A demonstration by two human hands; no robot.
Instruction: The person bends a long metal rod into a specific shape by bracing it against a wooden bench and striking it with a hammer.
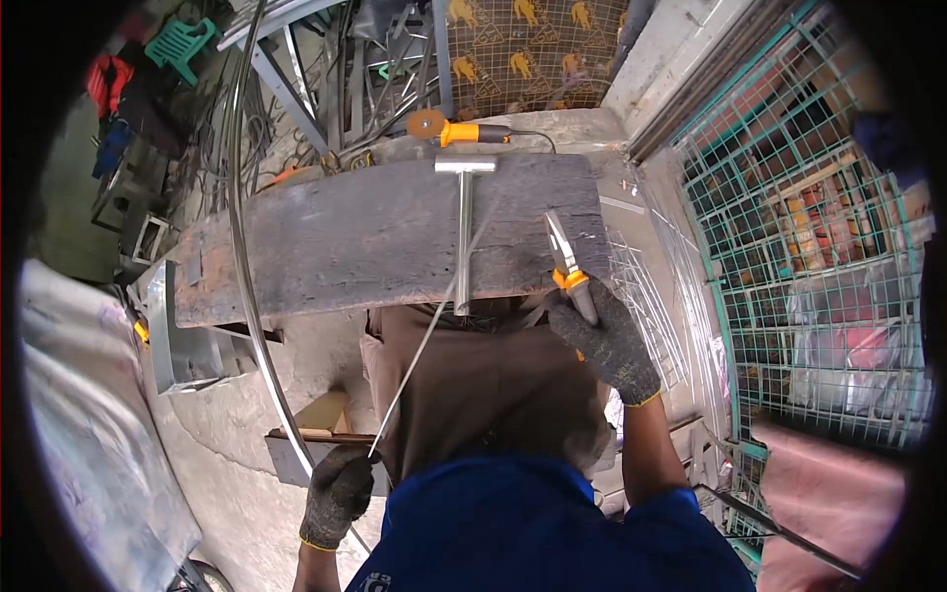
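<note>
My right hand (614, 347), in a dark knitted glove, is closed round the black and yellow handles of a pair of pliers (566, 259). Their silver jaws point away from me over the right part of the dark wooden board (365, 237). Low on the left, my left hand (338, 493), gloved too, grips the lower end of a thin metal rod (412, 365). The rod slants up and right across my lap to the board. A shiny T-shaped metal piece (465, 227) lies on the board, its stem reaching the near edge, where the rod overlaps it.
Beyond the board rests a yellow angle grinder (475, 133) with a brown disc. A long curved metal strip (240, 227) runs down the left side. Thin metal bars (681, 276) lie on the floor at right, beside a green wire mesh (769, 257). A metal box section (182, 345) stands left.
</note>
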